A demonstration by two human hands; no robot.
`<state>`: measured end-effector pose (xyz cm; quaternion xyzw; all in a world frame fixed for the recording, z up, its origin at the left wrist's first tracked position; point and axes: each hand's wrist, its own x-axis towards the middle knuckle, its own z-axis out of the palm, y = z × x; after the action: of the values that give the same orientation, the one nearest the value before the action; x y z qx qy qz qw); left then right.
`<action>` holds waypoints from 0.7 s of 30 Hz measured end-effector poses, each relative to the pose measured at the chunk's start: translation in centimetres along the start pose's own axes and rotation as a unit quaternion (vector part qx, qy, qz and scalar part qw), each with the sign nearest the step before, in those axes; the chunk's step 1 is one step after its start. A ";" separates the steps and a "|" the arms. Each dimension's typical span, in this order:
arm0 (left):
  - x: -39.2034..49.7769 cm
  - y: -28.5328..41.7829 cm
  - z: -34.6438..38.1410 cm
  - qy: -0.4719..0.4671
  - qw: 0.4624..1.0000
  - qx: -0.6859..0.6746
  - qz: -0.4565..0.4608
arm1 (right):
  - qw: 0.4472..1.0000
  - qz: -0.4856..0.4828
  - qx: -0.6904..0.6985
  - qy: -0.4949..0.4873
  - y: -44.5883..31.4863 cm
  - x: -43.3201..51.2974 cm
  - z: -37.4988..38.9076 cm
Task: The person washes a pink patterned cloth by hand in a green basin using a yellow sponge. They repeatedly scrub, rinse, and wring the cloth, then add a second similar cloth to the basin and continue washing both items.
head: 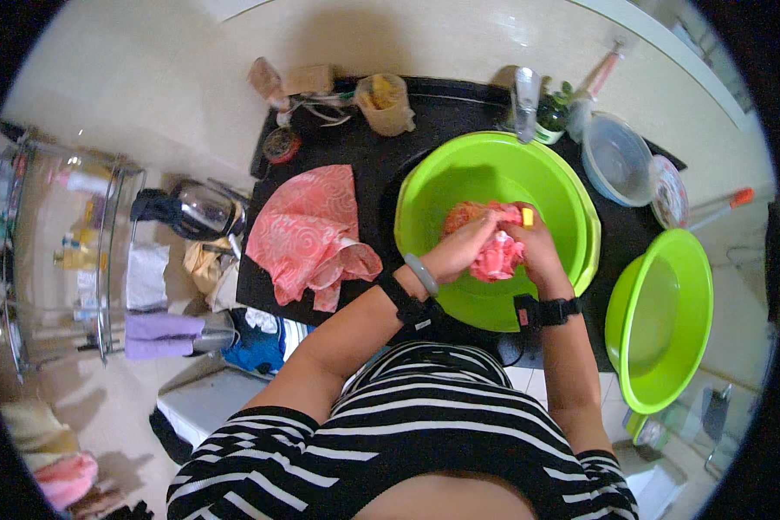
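Over a lime-green plastic basin point(494, 315), a wet-looking, bunched red-pink cloth point(497, 260) is held between both hands. My left hand point(463, 247) presses on its near left side, fingers pointing forward. From the right, my right hand point(539, 247) grips the same bundle; its fingertips are partly hidden. A small yellow item point(528, 216) shows at the right hand's fingers, but I cannot tell what it is. Left of the basin, a pink cloth with a pale swirl pattern point(305, 234) lies crumpled on the black countertop point(455, 107).
A metal faucet point(525, 97) and a potted plant point(552, 114) stand behind the basin. To the right are a pale blue basin point(614, 159) and a tilted second green basin point(663, 318). A beige container point(387, 110) stands at the back; a wire rack point(107, 260) is far left.
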<state>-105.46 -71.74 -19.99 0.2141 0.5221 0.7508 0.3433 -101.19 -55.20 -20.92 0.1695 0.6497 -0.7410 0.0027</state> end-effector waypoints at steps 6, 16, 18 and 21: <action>-8.4 8.3 -5.6 0.173 0.843 0.502 0.085 | 0.997 0.006 0.004 0.076 -3.3 -1.5 -2.4; -19.6 13.3 -14.4 0.247 0.647 0.721 0.013 | 0.999 -0.024 0.029 0.027 -7.5 -2.7 -3.9; -20.3 15.8 -14.1 0.320 0.652 0.688 0.003 | 0.998 -0.038 0.023 0.035 -7.9 -2.8 -3.8; -22.3 22.1 -11.9 0.404 0.599 0.692 -0.001 | 0.998 -0.038 0.021 0.035 -8.5 -3.1 -3.7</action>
<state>-104.97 -100.60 -2.91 0.0623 0.9707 0.1748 -0.1528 -99.26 -50.97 -12.27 0.1706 0.6400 -0.7474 -0.0516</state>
